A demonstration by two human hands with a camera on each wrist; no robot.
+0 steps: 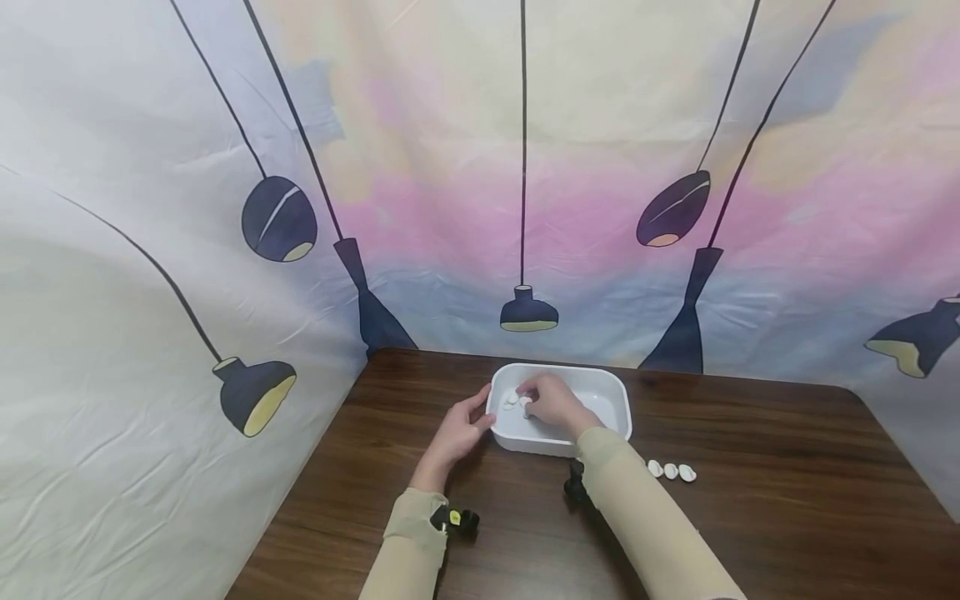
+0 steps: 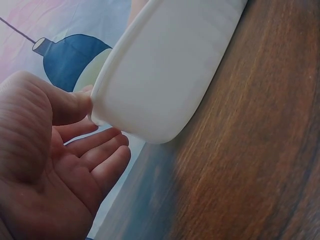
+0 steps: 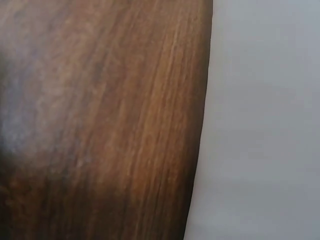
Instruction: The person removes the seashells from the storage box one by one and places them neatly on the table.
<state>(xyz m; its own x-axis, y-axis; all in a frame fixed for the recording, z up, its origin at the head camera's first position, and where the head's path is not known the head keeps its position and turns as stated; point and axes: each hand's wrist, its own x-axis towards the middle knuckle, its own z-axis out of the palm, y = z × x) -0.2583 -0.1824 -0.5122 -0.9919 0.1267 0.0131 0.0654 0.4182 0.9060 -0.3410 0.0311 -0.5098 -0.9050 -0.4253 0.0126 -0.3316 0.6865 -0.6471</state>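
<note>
A white rectangular tray (image 1: 558, 443) stands on the brown wooden table. My left hand (image 1: 456, 429) touches its left end, thumb at the near corner; in the left wrist view the fingers lie fairly straight against the outside under the rim. Inside the tray is my right hand (image 1: 553, 400), fingers pointing down and bent, with a small white rounded piece (image 1: 527, 407) at the fingertips, which it appears to pinch. More small white pieces (image 1: 510, 402) lie to the left of these fingertips. The right wrist view shows only wood and the tray's pale wall (image 3: 260, 120), no hand.
Three small white rounded pieces (image 1: 671, 472) lie in a row on the table (image 1: 780, 450), right of the tray and beside the right forearm. Behind the table hangs a cloth (image 1: 450, 167) printed with dark lamps. Each wrist carries a black camera.
</note>
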